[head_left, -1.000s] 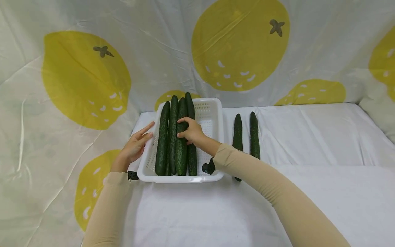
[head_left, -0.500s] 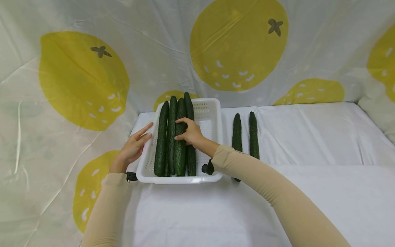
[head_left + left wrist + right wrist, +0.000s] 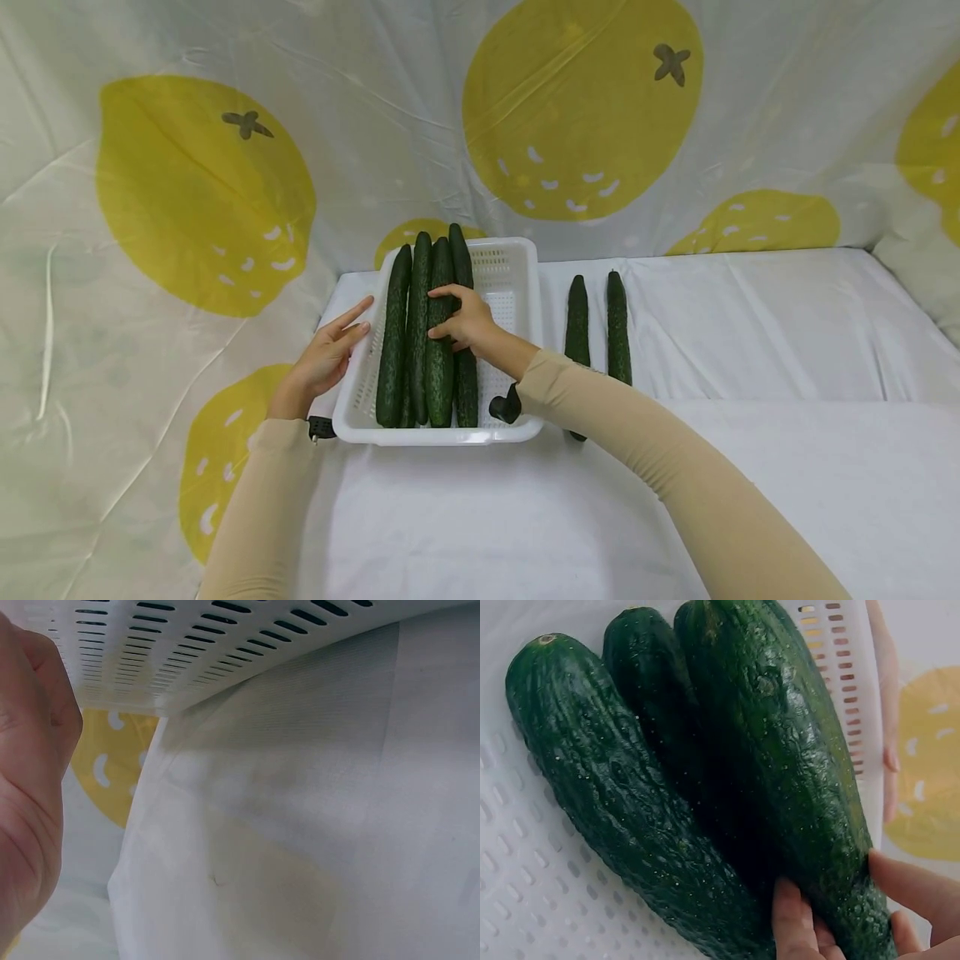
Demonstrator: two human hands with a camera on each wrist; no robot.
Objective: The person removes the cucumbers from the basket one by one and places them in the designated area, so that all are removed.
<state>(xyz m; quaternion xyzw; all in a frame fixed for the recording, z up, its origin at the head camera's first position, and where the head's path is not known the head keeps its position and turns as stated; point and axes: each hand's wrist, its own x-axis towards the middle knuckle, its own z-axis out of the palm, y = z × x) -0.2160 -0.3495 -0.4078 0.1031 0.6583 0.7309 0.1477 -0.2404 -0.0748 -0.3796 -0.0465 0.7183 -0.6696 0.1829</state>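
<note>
While two loose cucumbers (image 3: pixel 618 325) on the white-covered bench (image 3: pixel 750 325) are being partly hidden by the right sleeve (image 3: pixel 660 446), one cucumber (image 3: pixel 439 379) in the basket (image 3: pixel 442 437) is being gripped by the right hand (image 3: pixel 471 321), its fingers clamped round it; the left hand (image 3: pixel 324 358) is being held beside the basket's left wall, forefinger and thumb apart.

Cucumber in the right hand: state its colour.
The cucumber is dark green, clearest in the right wrist view.
</note>
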